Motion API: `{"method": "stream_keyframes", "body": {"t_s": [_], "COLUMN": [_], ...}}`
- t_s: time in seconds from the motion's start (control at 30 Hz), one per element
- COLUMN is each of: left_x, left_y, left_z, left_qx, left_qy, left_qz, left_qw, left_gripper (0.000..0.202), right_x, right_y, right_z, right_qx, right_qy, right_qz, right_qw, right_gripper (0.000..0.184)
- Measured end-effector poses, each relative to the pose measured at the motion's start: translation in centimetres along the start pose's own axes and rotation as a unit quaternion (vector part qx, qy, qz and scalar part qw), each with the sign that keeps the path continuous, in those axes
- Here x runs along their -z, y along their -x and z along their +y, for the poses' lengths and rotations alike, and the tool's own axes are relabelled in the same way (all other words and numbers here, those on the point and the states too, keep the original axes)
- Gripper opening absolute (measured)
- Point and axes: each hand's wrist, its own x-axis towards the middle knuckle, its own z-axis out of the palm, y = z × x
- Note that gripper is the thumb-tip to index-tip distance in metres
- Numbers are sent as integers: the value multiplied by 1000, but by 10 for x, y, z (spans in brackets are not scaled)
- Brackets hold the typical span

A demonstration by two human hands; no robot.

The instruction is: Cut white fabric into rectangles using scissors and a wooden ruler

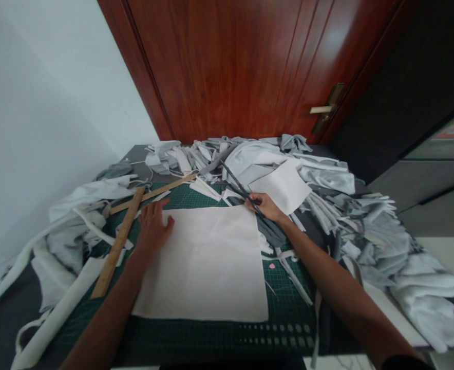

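Observation:
A roughly square white cloth point(207, 262) lies flat on a green cutting mat point(196, 334) in front of me. My left hand point(154, 223) is at its upper left corner, fingers and thumb apart, holding nothing. At the upper right corner, my right hand point(263, 204) is closed around a long, thin, dark tool that looks like a pair of scissors point(232, 177). The tool points away and to the left, beyond the cloth's far edge. My fingers hide its handle end. Grey fabric point(271, 231) lies just below the right hand.
Two wooden rulers, one nearer point(117, 246) and one farther point(153, 194), lie left of the cloth. White and grey scraps are heaped at the back point(250, 159), left point(67, 239) and right point(381, 241). A wooden door point(227, 67) stands behind the table.

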Motion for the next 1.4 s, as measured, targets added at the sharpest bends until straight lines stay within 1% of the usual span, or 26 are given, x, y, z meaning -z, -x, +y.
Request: {"method": "stream_keyframes", "body": {"t_s": [0.07,0.1,0.2,0.27,0.43,0.53,0.73,0.97,1.17,1.33,1.4], "left_x": [-9,-13,-25,-29,-30,-29,-30,-34,-39,-39,-40], "left_y": [8,11,18,19,12,10,15,19,15,16,16], "left_z": [10,14,21,19,4,0,-1,0,-2,-5,-6], "left_qx": [-75,-99,-137,-151,-164,-174,-182,-168,-159,-162,-162], "left_qy": [40,54,75,83,97,102,98,79,70,59,52], "left_qz": [-30,-46,-88,-104,-122,-136,-161,-164,-158,-164,-167], "left_qw": [996,993,984,980,974,970,965,969,972,971,971], "left_gripper": [45,44,43,45,50,52,55,56,58,61,63], "right_x": [-1,-1,-2,-3,-4,-4,-5,-4,-6,-5,-3], "right_y": [1,1,2,2,2,2,5,8,6,5,5], "right_z": [-1,-2,-6,-8,-9,-8,-4,-6,-9,-10,-10], "right_qx": [-2,-1,7,13,22,23,20,28,32,27,26], "right_qy": [3,5,14,23,45,56,73,89,75,29,10], "right_qz": [-5,-6,-5,-2,0,2,5,10,26,39,54], "right_qw": [1000,1000,1000,1000,999,998,997,996,996,998,998], "right_gripper": [40,39,35,33,30,29,25,20,29,40,44]}}
